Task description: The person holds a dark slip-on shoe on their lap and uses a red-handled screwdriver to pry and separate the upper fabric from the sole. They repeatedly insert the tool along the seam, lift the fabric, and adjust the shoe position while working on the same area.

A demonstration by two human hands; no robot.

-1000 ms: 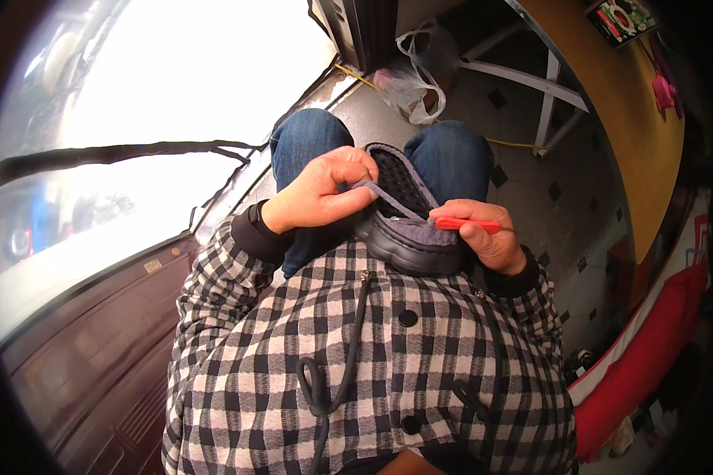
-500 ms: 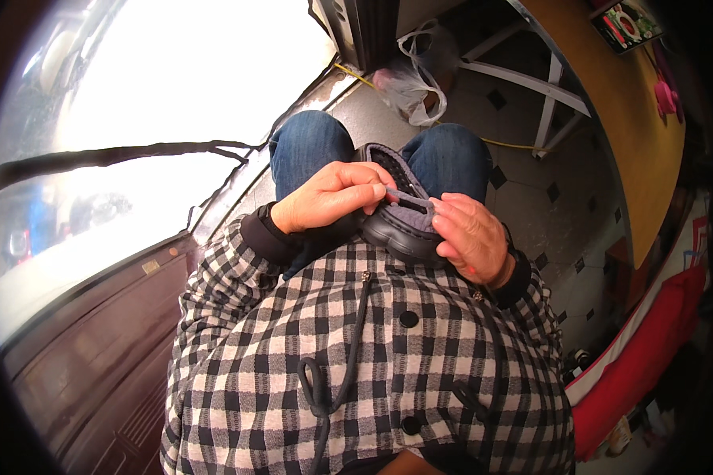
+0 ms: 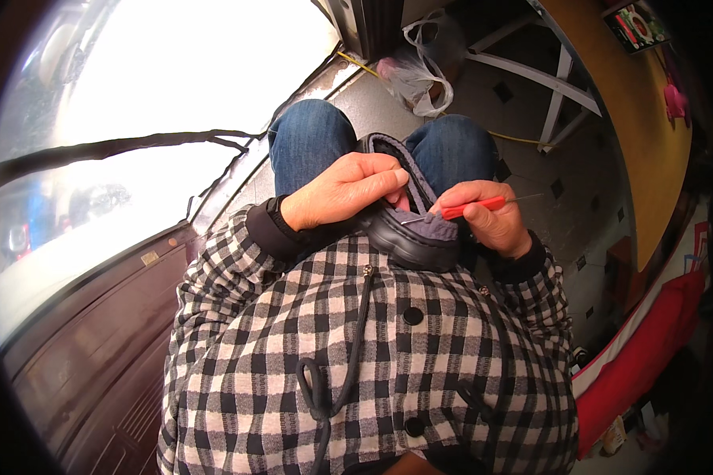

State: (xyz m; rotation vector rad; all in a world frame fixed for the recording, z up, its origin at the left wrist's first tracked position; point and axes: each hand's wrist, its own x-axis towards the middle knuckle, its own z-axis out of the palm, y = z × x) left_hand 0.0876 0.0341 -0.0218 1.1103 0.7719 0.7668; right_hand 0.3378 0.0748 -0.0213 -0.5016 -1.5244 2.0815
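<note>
The black shoe (image 3: 408, 249) is set between the jeans-clad knees (image 3: 312, 142) and the checked jacket (image 3: 372, 332). The red-handled tool (image 3: 474, 207) is clamped in the right hand (image 3: 495, 226), its thin metal tip (image 3: 413, 221) laid at the grey lining (image 3: 437, 228). The left hand (image 3: 345, 188) is curled at the shoe's opening; whether lining is pinched there cannot be told. The lining is best kept taut, the tip guided shallowly along the edge, and the left fingertips kept out of its path.

The left fingers (image 3: 372, 182) hide part of the shoe (image 3: 412, 248)
</note>
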